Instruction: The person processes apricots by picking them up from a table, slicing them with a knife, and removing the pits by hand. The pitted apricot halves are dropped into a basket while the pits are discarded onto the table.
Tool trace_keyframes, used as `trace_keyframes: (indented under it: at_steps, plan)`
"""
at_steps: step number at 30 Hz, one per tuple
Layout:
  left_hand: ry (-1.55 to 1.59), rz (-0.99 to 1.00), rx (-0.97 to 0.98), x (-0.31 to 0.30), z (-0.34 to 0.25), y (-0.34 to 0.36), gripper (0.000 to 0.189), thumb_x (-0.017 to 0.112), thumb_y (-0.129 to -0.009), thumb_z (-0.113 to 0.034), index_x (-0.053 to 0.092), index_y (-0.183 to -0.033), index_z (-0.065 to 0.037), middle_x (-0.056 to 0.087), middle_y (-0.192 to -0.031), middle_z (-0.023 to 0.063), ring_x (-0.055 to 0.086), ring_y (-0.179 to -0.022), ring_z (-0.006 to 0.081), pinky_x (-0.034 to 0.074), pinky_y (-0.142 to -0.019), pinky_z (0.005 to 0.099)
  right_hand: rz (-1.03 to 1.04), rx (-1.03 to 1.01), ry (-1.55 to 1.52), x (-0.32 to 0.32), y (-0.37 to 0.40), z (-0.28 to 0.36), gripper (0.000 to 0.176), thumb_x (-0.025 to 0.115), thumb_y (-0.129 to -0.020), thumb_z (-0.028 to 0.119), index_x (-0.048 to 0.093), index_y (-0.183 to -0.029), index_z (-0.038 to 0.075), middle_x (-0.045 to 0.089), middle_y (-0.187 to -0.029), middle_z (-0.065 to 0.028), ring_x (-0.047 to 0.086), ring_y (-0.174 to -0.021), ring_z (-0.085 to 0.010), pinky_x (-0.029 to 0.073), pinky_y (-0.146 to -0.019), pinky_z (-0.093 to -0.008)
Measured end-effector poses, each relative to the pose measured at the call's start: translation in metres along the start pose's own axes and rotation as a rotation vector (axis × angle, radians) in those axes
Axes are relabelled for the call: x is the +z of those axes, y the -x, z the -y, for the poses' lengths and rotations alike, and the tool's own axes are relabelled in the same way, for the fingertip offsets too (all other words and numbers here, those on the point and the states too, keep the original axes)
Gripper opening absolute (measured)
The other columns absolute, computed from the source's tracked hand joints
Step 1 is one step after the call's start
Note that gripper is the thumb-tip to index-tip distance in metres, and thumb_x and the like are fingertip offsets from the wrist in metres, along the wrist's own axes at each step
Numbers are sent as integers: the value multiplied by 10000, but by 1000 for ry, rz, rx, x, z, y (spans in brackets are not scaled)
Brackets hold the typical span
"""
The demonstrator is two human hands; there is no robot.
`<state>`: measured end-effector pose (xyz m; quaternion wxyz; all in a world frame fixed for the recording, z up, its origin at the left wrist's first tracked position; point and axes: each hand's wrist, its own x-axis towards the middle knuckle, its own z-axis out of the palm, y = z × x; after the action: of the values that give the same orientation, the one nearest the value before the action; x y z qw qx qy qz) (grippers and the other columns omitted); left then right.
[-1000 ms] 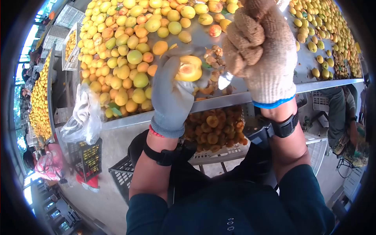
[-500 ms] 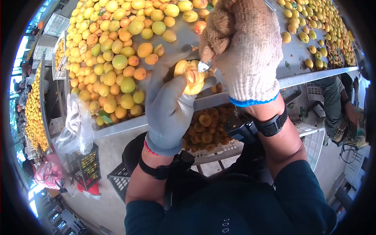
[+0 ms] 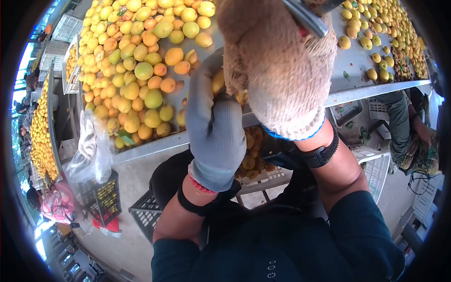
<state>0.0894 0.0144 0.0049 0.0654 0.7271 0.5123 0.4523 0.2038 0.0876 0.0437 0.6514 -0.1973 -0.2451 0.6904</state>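
My left hand (image 3: pixel 218 127), in a grey coated glove, is closed around a yellow apricot (image 3: pixel 218 82) near the table's front edge. Most of that fruit is hidden behind the fingers and the other glove. My right hand (image 3: pixel 286 70), in a stained white knit glove with a blue cuff edge, is pressed close against the left fingertips. It grips a plier-like metal tool (image 3: pixel 307 19), whose handle ends stick out at the top of the glove; its working end is hidden. Many yellow and orange apricots (image 3: pixel 143 70) lie on the metal table (image 3: pixel 152 146) left of my hands.
More apricots (image 3: pixel 371 40) are spread on the table's right side. Below the edge, a crate (image 3: pixel 268 178) holds darker fruit. A plastic bag (image 3: pixel 89 150) hangs at the table's left corner above a black crate (image 3: pixel 101 197). Another person (image 3: pixel 404 127) sits at the right.
My right hand has rolled over and now covers the apricot, bringing the tool's handles into view. My left hand has shifted slightly right and turned, with its back now towards me.
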Motion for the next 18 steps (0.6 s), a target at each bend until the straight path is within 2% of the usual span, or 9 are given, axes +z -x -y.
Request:
trace_keyframes:
  at_steps: [2,5,6,9,10,14,15,16,18]
  plan:
    - [11,14,-69,-2,-3,0,408,421,-906,26,515,-1301,75,620,-1171,142,604,-991,170,476,-884,279,78,21,-38,-3,-1,2,222,512,-1040,263,582,-1041,53,613,-721,-69,626,-567,-165,491,-446,-254]
    - [129,-32,-106,0,3,6,299,487,-897,44,548,-1188,67,602,-1230,187,608,-1072,254,485,-933,316,208,68,-108,-6,-7,12,245,497,-1050,293,582,-1032,64,613,-714,-67,625,-566,-163,488,-442,-251]
    - [257,-43,-81,1,6,2,199,560,-873,70,572,-1071,75,582,-1275,229,604,-1127,327,493,-959,340,202,72,-103,-5,-6,15,252,492,-1053,303,582,-1030,68,613,-712,-66,625,-566,-162,487,-441,-251]
    - [450,-72,-112,7,5,11,59,581,-889,122,573,-941,96,536,-1334,286,595,-1183,393,503,-993,400,50,6,7,8,-6,10,193,490,-1050,234,578,-1023,63,578,-685,-45,596,-557,-143,451,-431,-239]
    - [296,-32,-91,5,4,14,50,574,-895,124,569,-937,97,520,-1353,287,589,-1191,387,502,-999,408,96,2,45,4,-5,12,180,496,-1046,217,578,-1045,57,590,-710,-50,609,-582,-147,466,-448,-238]
    - [-11,12,-21,3,1,10,353,468,-925,25,504,-1274,67,555,-1304,182,594,-1108,229,474,-963,324,-90,-63,120,3,1,-6,217,515,-1030,159,563,-1198,30,631,-900,-94,646,-635,-167,531,-498,-263]
    - [-10,5,9,4,4,11,423,449,-927,6,489,-1345,60,565,-1289,159,593,-1094,196,468,-955,303,-87,-52,108,4,0,-4,178,497,-1038,197,551,-1137,60,592,-844,-66,596,-602,-153,495,-480,-262]
    - [70,-18,58,8,15,12,436,451,-920,7,482,-1352,60,563,-1286,156,585,-1104,188,465,-958,298,-46,35,36,6,-3,5,160,480,-1045,236,538,-1077,91,552,-788,-38,547,-569,-140,459,-462,-262]
    - [246,35,-64,4,10,13,345,477,-916,38,493,-1260,64,540,-1315,182,568,-1152,229,471,-975,319,-18,164,-39,11,-3,20,203,445,-1061,313,513,-957,153,473,-676,18,449,-503,-113,386,-425,-261]
